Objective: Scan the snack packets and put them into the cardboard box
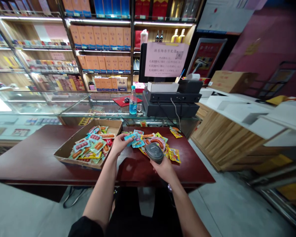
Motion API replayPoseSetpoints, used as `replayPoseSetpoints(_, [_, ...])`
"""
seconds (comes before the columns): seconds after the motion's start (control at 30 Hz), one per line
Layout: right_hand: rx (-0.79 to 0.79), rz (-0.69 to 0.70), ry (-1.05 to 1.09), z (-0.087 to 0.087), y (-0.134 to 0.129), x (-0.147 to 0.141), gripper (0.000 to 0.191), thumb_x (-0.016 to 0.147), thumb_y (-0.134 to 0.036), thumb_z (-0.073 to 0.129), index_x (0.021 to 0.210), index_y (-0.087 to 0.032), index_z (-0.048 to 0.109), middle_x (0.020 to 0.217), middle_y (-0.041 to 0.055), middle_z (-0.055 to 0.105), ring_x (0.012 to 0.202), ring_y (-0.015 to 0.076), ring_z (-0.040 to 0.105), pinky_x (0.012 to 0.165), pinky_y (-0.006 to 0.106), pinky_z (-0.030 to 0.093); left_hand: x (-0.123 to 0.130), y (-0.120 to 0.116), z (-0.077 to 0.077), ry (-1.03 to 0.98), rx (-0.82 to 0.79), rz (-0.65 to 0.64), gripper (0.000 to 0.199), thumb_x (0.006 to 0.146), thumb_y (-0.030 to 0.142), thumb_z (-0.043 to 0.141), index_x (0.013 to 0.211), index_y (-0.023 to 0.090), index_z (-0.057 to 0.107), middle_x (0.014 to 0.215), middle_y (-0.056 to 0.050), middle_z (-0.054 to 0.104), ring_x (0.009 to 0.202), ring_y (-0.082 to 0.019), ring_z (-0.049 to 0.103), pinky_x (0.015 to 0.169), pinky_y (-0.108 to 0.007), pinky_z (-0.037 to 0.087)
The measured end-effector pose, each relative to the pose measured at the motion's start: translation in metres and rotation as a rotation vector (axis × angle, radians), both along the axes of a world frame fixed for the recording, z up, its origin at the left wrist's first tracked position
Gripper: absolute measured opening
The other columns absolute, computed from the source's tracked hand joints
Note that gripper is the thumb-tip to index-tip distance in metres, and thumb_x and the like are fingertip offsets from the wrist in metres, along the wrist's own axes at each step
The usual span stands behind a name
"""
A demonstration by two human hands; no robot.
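Observation:
My right hand [162,168] is wrapped round the handle of a dark grey barcode scanner [154,152], whose head points away from me over the table. In my left hand [119,144] I pinch a light-blue snack packet [130,137], at the left side of a loose pile of packets. That pile holds packaged sausages [158,142] and yellow packets [174,155], partly hidden behind the scanner. Left of my left hand stands a shallow open cardboard box [64,157] full of packaged sausages and other small snack packets [82,145].
The dark red table [39,161] meets a glass counter [74,110] bearing a bottle [133,102], a mouse on a red mat [124,101] and a monitor with a pink notice [165,59] above a black cash drawer [170,107]. A wooden cabinet [212,135] stands right.

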State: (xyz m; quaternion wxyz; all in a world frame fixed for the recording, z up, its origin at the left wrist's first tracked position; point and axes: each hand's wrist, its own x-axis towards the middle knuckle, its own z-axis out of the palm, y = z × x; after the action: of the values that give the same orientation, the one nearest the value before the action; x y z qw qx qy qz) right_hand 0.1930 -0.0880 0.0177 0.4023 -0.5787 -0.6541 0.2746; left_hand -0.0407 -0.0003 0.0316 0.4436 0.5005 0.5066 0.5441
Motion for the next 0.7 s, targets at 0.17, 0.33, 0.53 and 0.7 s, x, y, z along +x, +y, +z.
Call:
replayPoseSetpoints(0.17, [-0.108,-0.009,0.029,-0.013,0.013,-0.009,0.021,0.077,-0.041,0.061,0.074,-0.020,0.064,0.051,0.0018,0.065,0.048,0.0216,0.066,0.049,0.030,0.051,-0.081,-0.014,0.040,-0.019,0.203,0.470,0.053,0.059,0.042,0.082,0.102,0.014,0.067,0.085,-0.005,0.070,0.077,-0.015,0.064,0.071,-0.025,0.051])
replayPoseSetpoints(0.33, [-0.198,0.023,0.071,-0.013,0.018,-0.017,0.022,0.076,-0.042,0.062,0.069,-0.021,0.060,0.050,0.0030,0.065,0.043,0.0215,0.063,0.044,0.030,0.049,-0.113,-0.027,0.045,0.078,0.256,0.582,0.050,0.061,0.041,0.081,0.100,0.013,0.067,0.092,-0.008,0.070,0.085,-0.017,0.065,0.078,-0.029,0.053])
replayPoseSetpoints(0.53, [-0.093,-0.030,0.044,-0.010,0.013,-0.004,0.022,0.074,-0.036,0.064,0.083,-0.017,0.068,0.057,0.0039,0.068,0.057,0.0232,0.069,0.053,0.030,0.053,-0.045,-0.006,0.012,0.089,0.135,0.228,0.040,0.063,0.039,0.079,0.092,0.013,0.069,0.085,-0.008,0.071,0.073,-0.016,0.065,0.071,-0.027,0.052])
replayPoseSetpoints(0.7, [-0.005,-0.088,0.045,-0.002,0.002,0.025,0.028,0.075,-0.032,0.064,0.098,-0.018,0.070,0.072,0.0062,0.074,0.079,0.0258,0.072,0.065,0.032,0.056,0.031,0.017,-0.007,0.255,0.147,0.026,0.025,0.069,0.031,0.074,0.089,0.016,0.071,0.083,-0.007,0.071,0.075,-0.018,0.065,0.073,-0.028,0.050])
